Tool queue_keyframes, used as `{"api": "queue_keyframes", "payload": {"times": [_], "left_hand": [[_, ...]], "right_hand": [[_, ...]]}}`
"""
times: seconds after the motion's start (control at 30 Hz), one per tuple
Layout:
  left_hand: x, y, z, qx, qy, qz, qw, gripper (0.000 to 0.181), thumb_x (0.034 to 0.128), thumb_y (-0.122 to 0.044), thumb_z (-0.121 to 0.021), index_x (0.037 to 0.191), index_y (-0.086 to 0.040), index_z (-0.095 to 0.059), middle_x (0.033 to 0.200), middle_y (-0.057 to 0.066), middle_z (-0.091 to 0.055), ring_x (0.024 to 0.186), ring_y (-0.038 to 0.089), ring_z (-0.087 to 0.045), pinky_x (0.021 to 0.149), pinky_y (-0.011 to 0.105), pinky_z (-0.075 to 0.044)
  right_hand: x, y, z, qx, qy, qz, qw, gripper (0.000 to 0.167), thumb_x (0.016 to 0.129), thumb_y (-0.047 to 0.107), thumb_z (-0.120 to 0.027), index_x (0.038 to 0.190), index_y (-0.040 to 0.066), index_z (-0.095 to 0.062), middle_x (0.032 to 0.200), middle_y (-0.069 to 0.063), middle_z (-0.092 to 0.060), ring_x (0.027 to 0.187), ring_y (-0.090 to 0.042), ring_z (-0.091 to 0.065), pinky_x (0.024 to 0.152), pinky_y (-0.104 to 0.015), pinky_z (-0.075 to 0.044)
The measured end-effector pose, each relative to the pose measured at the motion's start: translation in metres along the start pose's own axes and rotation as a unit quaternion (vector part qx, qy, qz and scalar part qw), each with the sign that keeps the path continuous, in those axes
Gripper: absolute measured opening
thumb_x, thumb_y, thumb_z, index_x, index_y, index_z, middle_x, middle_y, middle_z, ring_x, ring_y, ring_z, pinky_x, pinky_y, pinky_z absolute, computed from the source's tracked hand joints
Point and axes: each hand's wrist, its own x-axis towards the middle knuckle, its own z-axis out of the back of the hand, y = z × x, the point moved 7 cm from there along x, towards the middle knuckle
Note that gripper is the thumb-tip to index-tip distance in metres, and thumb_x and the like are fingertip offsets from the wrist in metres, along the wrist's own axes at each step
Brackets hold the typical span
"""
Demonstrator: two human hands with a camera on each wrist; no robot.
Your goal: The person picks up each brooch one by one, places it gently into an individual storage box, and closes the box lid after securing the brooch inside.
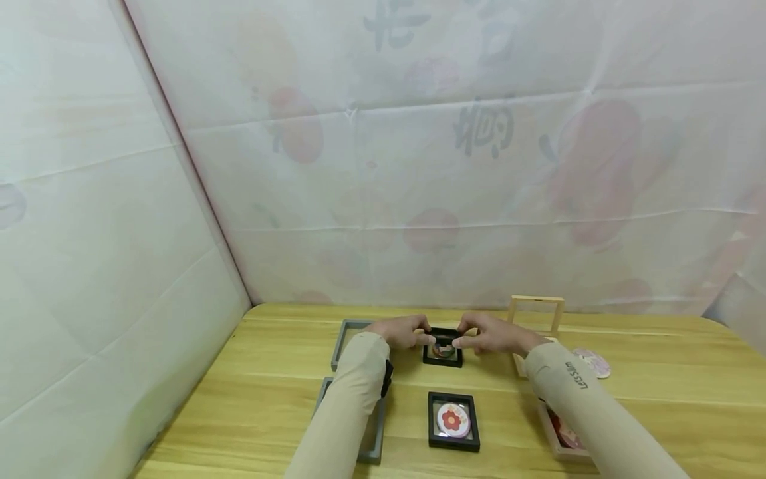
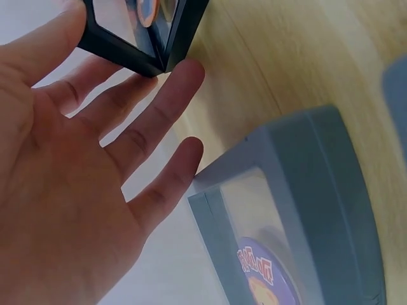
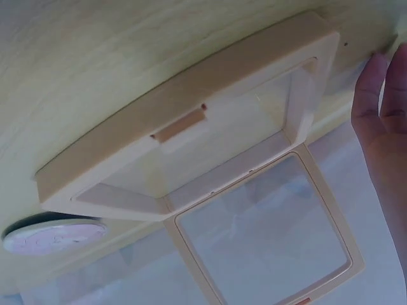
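A small black display frame [image 1: 443, 356] lies at the back of the table, its lid raised at an angle, with a round badge [image 1: 443, 349] inside. My left hand [image 1: 402, 332] pinches the lid's left edge between thumb and fingers. At the lid's right edge, my right hand [image 1: 487, 334] pinches with thumb and index finger. In the left wrist view the lid and base of the black frame [image 2: 130, 54] form a V, and my lower fingers spread away from it. The right wrist view shows only part of my right hand [image 3: 385, 121]; its grip is out of view there.
Nearer me lies a shut black frame [image 1: 453, 444] with a flower badge. Grey frames [image 1: 378, 426] stand left, one holding a purple badge [image 2: 267, 273]. Right are an open beige frame [image 3: 191, 76], a loose pink badge [image 3: 54, 237] and a pinkish frame [image 1: 553, 436] under my sleeve.
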Motion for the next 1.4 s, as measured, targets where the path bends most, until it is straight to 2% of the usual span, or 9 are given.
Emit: {"api": "queue_keyframes", "payload": {"times": [0.1, 0.2, 0.3, 0.57, 1.0, 1.1, 1.23, 1.4], "left_hand": [[-0.001, 0.000, 0.001, 0.009, -0.004, -0.002, 0.9999, 0.022, 0.1053, -0.035, -0.056, 0.119, -0.019, -0.059, 0.097, 0.005, -0.059, 0.082, 0.017, -0.049, 0.073, 0.035, -0.037], [-0.002, -0.001, 0.001, 0.021, -0.011, -0.005, 0.9997, 0.021, 0.1037, -0.034, -0.060, 0.117, -0.018, -0.059, 0.095, 0.003, -0.059, 0.080, 0.016, -0.048, 0.073, 0.034, -0.036], [-0.002, -0.002, -0.001, 0.029, -0.014, -0.007, 0.9995, 0.023, 0.1021, -0.032, -0.063, 0.117, -0.015, -0.059, 0.093, 0.000, -0.057, 0.080, 0.015, -0.049, 0.073, 0.033, -0.037], [0.000, -0.002, -0.002, 0.021, -0.019, 0.007, 0.9996, 0.029, 0.0984, -0.029, -0.069, 0.119, -0.011, -0.060, 0.091, 0.008, -0.064, 0.074, 0.015, -0.052, 0.070, 0.033, -0.040], [0.004, -0.005, -0.003, 0.045, -0.040, 0.015, 0.9981, 0.025, 0.0932, -0.025, -0.076, 0.108, -0.012, -0.061, 0.084, 0.001, -0.058, 0.071, 0.014, -0.051, 0.070, 0.032, -0.041], [0.004, -0.004, -0.003, 0.051, -0.048, 0.019, 0.9974, 0.025, 0.0915, -0.026, -0.078, 0.106, -0.013, -0.062, 0.091, 0.000, -0.060, 0.073, 0.014, -0.051, 0.071, 0.032, -0.042], [0.003, -0.005, -0.003, 0.066, -0.057, 0.023, 0.9959, 0.028, 0.0893, -0.026, -0.081, 0.107, -0.014, -0.063, 0.100, -0.001, -0.062, 0.078, 0.014, -0.052, 0.072, 0.032, -0.044], [0.001, -0.007, -0.002, 0.088, -0.055, 0.029, 0.9941, 0.030, 0.0892, -0.027, -0.081, 0.110, -0.015, -0.064, 0.106, 0.000, -0.063, 0.084, 0.014, -0.054, 0.075, 0.033, -0.046]], "right_hand": [[0.000, 0.001, 0.000, -0.030, -0.005, 0.005, 0.9995, 0.027, 0.099, 0.024, -0.068, 0.107, 0.000, -0.056, 0.102, -0.014, -0.059, 0.071, -0.020, -0.050, 0.066, -0.037, -0.042], [0.001, 0.002, -0.001, -0.081, -0.014, 0.014, 0.9965, 0.030, 0.098, 0.028, -0.070, 0.106, 0.002, -0.057, 0.116, -0.015, -0.060, 0.088, -0.023, -0.054, 0.075, -0.040, -0.044], [0.001, 0.001, -0.002, -0.119, -0.018, 0.017, 0.9925, 0.033, 0.096, 0.031, -0.072, 0.107, 0.004, -0.057, 0.120, -0.016, -0.060, 0.097, -0.025, -0.053, 0.080, -0.042, -0.044], [0.001, 0.000, -0.005, -0.152, -0.025, 0.015, 0.9880, 0.037, 0.094, 0.034, -0.075, 0.109, 0.006, -0.056, 0.113, -0.012, -0.061, 0.087, -0.021, -0.051, 0.075, -0.041, -0.043], [-0.002, 0.004, -0.009, -0.210, -0.043, 0.044, 0.9758, 0.038, 0.093, 0.035, -0.076, 0.104, 0.006, -0.055, 0.100, -0.007, -0.058, 0.081, -0.020, -0.048, 0.069, -0.039, -0.042], [-0.002, 0.006, -0.010, -0.234, -0.048, 0.049, 0.9697, 0.038, 0.092, 0.035, -0.076, 0.104, 0.007, -0.055, 0.102, -0.008, -0.059, 0.085, -0.023, -0.053, 0.071, -0.042, -0.046], [-0.003, 0.006, -0.013, -0.267, -0.059, 0.058, 0.9601, 0.038, 0.091, 0.037, -0.077, 0.103, 0.009, -0.055, 0.110, -0.013, -0.061, 0.100, -0.034, -0.059, 0.080, -0.052, -0.050], [-0.003, 0.008, -0.015, -0.278, -0.070, 0.075, 0.9551, 0.038, 0.090, 0.036, -0.077, 0.102, 0.008, -0.054, 0.113, -0.017, -0.062, 0.105, -0.041, -0.058, 0.084, -0.057, -0.050]]}}
